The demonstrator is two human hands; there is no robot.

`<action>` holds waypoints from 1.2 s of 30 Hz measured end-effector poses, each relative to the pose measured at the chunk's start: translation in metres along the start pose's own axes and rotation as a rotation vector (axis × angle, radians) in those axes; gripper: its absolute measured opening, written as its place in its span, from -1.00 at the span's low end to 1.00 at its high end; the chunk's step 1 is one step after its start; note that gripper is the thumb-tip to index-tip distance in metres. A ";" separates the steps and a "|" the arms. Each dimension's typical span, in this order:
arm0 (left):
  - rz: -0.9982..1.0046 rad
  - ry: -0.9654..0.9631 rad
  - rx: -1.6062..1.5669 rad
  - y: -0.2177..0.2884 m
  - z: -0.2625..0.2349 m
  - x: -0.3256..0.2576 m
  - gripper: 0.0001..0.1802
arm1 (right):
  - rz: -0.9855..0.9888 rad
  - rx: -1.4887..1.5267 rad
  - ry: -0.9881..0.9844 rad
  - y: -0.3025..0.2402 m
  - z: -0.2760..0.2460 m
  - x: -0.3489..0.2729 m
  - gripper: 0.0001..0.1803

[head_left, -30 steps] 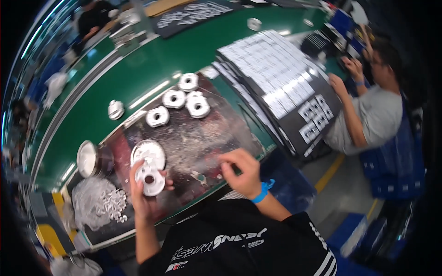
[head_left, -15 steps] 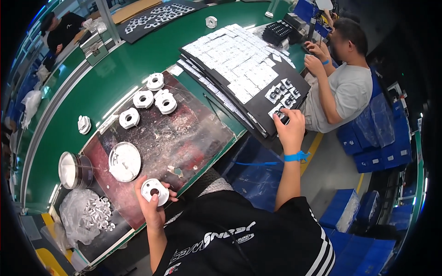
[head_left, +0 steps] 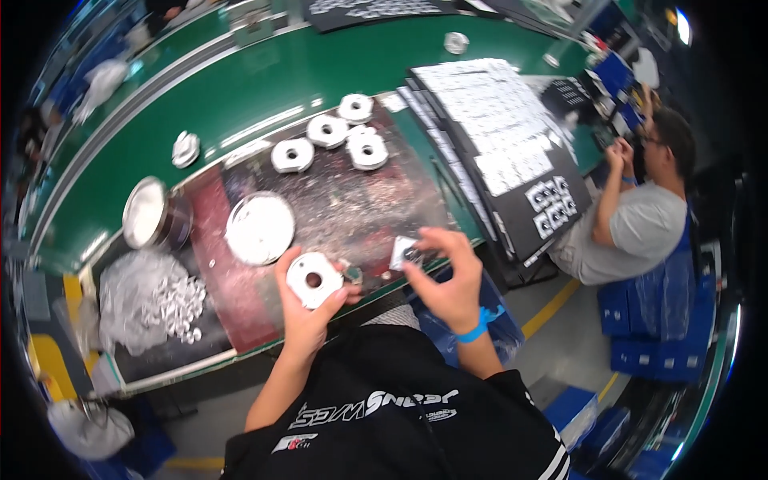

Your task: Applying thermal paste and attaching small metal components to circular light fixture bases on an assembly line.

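Above the near edge of the worn dark mat (head_left: 336,208), my left hand (head_left: 300,326) grips a white round housing (head_left: 298,270) with a hole in its centre, tilted toward me. To its right, my right hand (head_left: 454,286) pinches a small black-and-white part (head_left: 399,253) between thumb and fingertips. The two pieces are apart. More parts of that look (head_left: 549,202) lie in rows on a black board (head_left: 512,228). Several similar white housings (head_left: 293,155) stand at the mat's far side.
A round white-filled dish (head_left: 260,228) lies on the mat's left. Beyond it stands an open tin (head_left: 170,224); nearer is a clear bag (head_left: 128,296) with small white pieces (head_left: 180,308). White cards (head_left: 488,104) cover the stacked boards. A co-worker (head_left: 640,216) sits at right.
My right hand has come left from the board with a small part, toward the housing in my left hand. The view has shifted, so the bench appears farther right.
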State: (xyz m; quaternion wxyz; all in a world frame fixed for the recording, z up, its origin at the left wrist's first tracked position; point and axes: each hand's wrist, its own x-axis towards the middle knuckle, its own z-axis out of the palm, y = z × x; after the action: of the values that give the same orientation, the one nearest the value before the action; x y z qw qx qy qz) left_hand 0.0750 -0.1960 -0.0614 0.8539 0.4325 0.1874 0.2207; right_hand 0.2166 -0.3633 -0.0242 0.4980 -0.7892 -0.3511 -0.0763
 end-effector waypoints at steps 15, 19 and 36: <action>0.150 0.124 -0.117 0.004 -0.021 0.001 -0.19 | 0.224 0.993 -0.359 -0.007 0.092 -0.029 -0.31; 0.117 0.106 -0.142 0.008 -0.020 0.001 -0.18 | 0.324 1.111 -0.387 -0.006 0.099 -0.037 -0.34; -0.039 0.027 -0.060 0.014 -0.039 -0.002 -0.45 | -0.479 0.156 -0.568 -0.048 0.077 0.028 -0.65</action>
State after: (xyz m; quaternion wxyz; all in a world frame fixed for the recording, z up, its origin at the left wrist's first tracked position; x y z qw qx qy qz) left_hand 0.0507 -0.1646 -0.0714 0.8680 0.4000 0.2006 0.2153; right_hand 0.1901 -0.2731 -0.0138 0.4076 -0.6342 -0.6544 0.0582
